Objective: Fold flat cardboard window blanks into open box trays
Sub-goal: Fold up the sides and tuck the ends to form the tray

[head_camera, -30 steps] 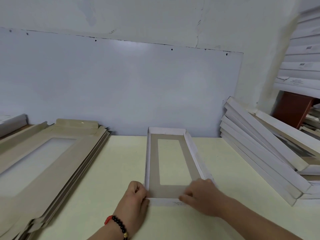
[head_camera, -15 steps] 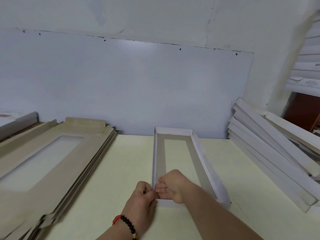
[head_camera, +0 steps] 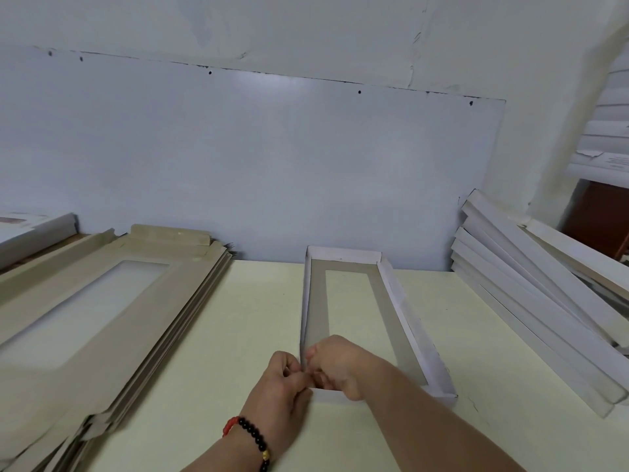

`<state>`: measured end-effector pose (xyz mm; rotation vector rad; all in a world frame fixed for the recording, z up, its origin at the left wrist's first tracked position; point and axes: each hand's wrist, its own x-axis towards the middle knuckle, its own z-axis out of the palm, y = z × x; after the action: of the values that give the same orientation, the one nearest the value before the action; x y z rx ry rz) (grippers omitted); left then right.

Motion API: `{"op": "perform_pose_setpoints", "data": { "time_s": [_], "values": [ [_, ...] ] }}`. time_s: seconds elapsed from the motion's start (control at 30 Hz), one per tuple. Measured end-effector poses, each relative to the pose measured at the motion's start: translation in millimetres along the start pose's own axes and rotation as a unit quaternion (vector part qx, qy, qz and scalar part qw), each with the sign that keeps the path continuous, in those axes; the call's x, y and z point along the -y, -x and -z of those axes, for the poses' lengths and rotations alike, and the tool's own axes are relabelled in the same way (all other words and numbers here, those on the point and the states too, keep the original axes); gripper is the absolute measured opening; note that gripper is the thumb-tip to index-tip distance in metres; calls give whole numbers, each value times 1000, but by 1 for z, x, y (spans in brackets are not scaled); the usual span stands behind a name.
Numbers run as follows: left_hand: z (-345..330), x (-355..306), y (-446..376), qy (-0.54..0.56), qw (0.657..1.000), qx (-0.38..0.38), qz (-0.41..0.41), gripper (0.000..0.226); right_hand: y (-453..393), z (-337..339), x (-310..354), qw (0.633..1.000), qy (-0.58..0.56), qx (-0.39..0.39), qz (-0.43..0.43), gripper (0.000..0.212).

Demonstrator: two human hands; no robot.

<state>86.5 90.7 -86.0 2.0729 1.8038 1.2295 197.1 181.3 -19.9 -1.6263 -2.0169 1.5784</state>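
Box tray (head_camera: 354,321) on table (head_camera: 211,335); left hand (head_camera: 284,383), right hand (head_camera: 335,364) both pinch near-left corner.

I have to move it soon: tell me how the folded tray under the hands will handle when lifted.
The tray looks thin-walled with a cut-out window, so probably light and apt to twist. Both hands, left hand and right hand, pinch its near-left corner, so that corner may spring open.

The pale yellow tabletop (head_camera: 258,335) is holding a white box tray (head_camera: 401,301) in the middle, a pile of flat brown window blanks (head_camera: 102,301) on the left, and a leaning pile of folded white trays (head_camera: 531,294) on the right
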Motion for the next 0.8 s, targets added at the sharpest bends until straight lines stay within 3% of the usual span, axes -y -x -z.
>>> {"op": "perform_pose_setpoints", "data": {
  "time_s": [0.17, 0.37, 0.5, 0.8],
  "values": [
    [0, 0, 0, -1, 1000, -5, 3, 11, 3, -1, -1, 993, 98, 8, 60, 17],
    [0, -3, 0, -2, 1000, -19, -1, 14, 4, -3, -9, 992, 46, -13, 118, 16],
    [1, -3, 0, -2, 1000, -5, -5, 12, 3, 4, -11, 993, 28, 4, 113, 25],
    [5, -5, 1, -5, 1000, 7, -11, 13, -3, 5, -9, 994, 68, 18, 82, 24]
  ]
}}
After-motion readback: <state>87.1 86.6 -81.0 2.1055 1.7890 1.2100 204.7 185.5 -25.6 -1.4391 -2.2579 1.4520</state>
